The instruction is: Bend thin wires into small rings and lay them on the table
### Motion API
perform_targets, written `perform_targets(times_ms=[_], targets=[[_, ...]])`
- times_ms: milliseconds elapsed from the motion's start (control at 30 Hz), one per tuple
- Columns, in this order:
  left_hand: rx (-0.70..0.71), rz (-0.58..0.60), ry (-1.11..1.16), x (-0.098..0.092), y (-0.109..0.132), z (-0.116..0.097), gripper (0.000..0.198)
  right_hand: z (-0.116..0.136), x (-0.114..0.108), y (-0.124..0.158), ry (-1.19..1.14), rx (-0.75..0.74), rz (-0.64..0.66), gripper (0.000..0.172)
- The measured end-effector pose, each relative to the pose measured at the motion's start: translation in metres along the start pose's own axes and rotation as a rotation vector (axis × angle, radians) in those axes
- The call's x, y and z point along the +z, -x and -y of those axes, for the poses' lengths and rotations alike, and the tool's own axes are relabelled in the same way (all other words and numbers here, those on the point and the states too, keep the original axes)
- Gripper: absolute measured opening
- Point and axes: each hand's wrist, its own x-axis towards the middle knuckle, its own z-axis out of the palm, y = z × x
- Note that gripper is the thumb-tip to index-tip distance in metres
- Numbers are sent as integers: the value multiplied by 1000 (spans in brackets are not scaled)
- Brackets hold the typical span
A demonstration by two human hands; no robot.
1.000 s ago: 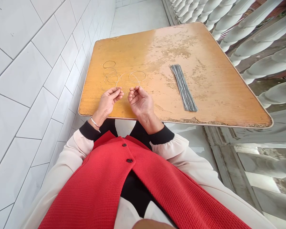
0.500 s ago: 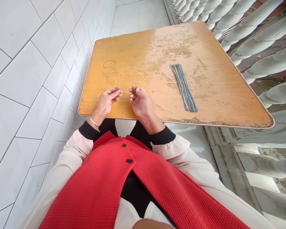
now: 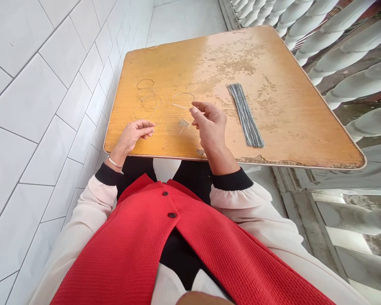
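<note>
My right hand (image 3: pixel 211 125) is raised over the worn wooden table (image 3: pixel 288 127). Its thumb and fingers are pinched on the end of a thin wire (image 3: pixel 180 106) that points left. A wire ring (image 3: pixel 183 95) lies on the table just beyond it. My left hand (image 3: pixel 133 133) rests near the table's front left edge with its fingertips pressed together; I cannot make out what they hold. Several finished wire rings (image 3: pixel 146 98) lie overlapping beyond my left hand. A bundle of straight grey wires (image 3: pixel 244 115) lies to the right of my right hand.
A white tiled wall (image 3: pixel 51 106) runs close along the table's left side. A white balustrade (image 3: pixel 343 63) stands on the right. The table's front edge (image 3: pixel 273 161) is chipped. My red vest and pale sleeves fill the bottom of the view.
My right hand has lifted and moved right and away from my left hand, with a wire in its pinch. My left hand has drawn slightly back toward me.
</note>
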Motion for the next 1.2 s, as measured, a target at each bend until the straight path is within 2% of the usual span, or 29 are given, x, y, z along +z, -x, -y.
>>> perform_targets(times_ms=[133,300,467,567,667,933,1200], targets=[[-3,49,-75,-5,4,-6,10,5,1,-3,235,-130,111,34],[-63,145,-208,-2,7,-18,12,10,5,1,330,-172,255,25],[-45,67,-313,11,6,-37,7,9,7,7,323,-213,297,16],[-14,48,-325,19,3,-39,13,7,11,9,274,-198,278,12],[13,31,-258,23,-2,-32,19,7,15,11,218,-154,237,12],[96,-44,-93,29,-10,-11,19,13,25,21,143,-109,159,27],[73,-40,-57,33,-6,-10,19,13,30,20,89,-84,72,23]])
